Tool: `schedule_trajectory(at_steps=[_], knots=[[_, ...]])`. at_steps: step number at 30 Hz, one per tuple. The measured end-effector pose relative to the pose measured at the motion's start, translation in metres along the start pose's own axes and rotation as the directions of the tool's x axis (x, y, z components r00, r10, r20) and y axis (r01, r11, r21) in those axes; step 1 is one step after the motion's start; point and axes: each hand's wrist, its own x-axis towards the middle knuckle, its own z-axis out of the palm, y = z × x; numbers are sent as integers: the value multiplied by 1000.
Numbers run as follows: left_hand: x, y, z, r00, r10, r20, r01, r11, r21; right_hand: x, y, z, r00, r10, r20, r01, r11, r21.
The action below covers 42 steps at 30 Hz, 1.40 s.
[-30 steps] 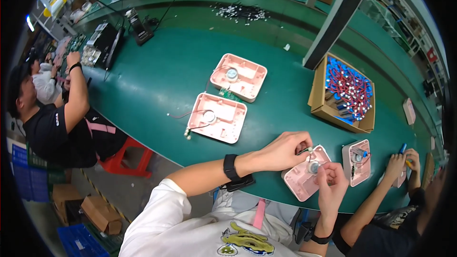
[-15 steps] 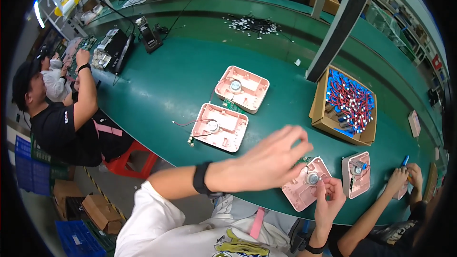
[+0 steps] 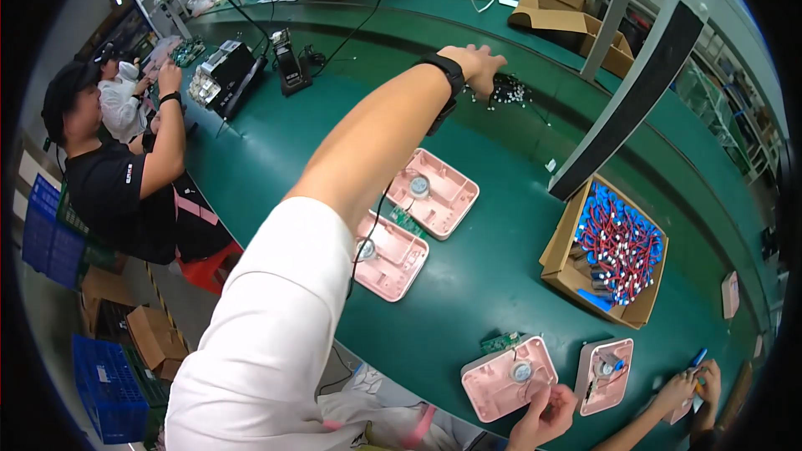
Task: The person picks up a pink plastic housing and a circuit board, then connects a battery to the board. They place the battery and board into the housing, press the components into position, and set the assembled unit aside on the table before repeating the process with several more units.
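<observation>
Stretched far across the table, my left hand point(image 3: 473, 68) is at the near left edge of a pile of small black and white parts point(image 3: 510, 93). Its fingers look spread, with nothing seen in them. My right hand point(image 3: 545, 418) has its fingers pinched at the lower right corner of a pink plastic housing point(image 3: 491, 386); whatever they hold is too small to make out. A round silver speaker point(image 3: 521, 372) sits inside this housing, and a green circuit board point(image 3: 501, 342) lies at its far edge.
Two more pink housings, one farther point(image 3: 451, 200) and one nearer point(image 3: 393, 271), lie under my left arm. A cardboard box point(image 3: 555, 271) of blue cylinders with red wires stands right, beside a metal post point(image 3: 618, 108). Another pink housing point(image 3: 606, 376) lies near a co-worker's hands point(image 3: 692, 384).
My left hand has swung from above the near pink housing to the far pile. My right hand stays at the housing's corner. The view has shifted.
</observation>
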Motion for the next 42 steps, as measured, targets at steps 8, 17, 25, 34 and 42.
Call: schedule_trajectory(at_steps=[8,17,25,34,42], knots=[[61,12,-10,871,-148,469,86,985,151,1,18,-1,978,-91,-186,87,996,-27],[108,2,30,890,-135,436,115,991,71,2,16,6,979,-100,-177,96,995,-32],[114,33,45,947,-5,320,-11,999,45,1,18,6,980,-122,-157,112,991,-77],[142,30,88,941,279,192,-298,952,73,6,15,9,975,-151,-163,135,985,-105],[124,50,74,951,229,208,-219,973,-69,9,15,10,971,-173,-167,155,981,-116]])
